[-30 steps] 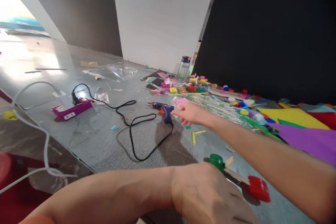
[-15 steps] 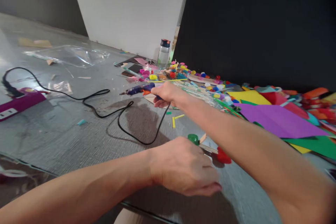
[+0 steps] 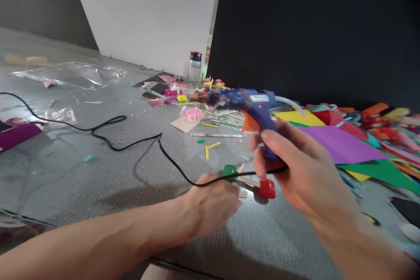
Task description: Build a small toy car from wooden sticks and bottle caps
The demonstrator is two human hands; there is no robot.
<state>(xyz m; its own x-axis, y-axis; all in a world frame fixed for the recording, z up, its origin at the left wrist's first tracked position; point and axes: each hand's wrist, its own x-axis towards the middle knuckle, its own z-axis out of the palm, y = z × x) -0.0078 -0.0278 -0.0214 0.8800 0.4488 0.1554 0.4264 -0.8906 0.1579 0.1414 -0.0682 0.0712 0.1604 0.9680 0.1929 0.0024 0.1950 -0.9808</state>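
My right hand is wrapped round the handle of a blue glue gun, held above the grey floor with its nozzle pointing left. Its black cord trails left across the floor. My left hand rests low on the floor, fingers curled beside a small craft piece made of wooden sticks with a green cap at one end and a red cap at the other. The fingertips touch the sticks; what they grip is not clear.
Coloured paper sheets lie at the right. A heap of bottle caps and sticks sits by a water bottle. A magenta power strip lies at the left, a clear plastic bag farther back, a dark wall behind.
My right hand picked the glue gun off the floor and carried it back towards me, dragging the cord. My left hand stayed by the stick-and-cap piece. The view swung right.
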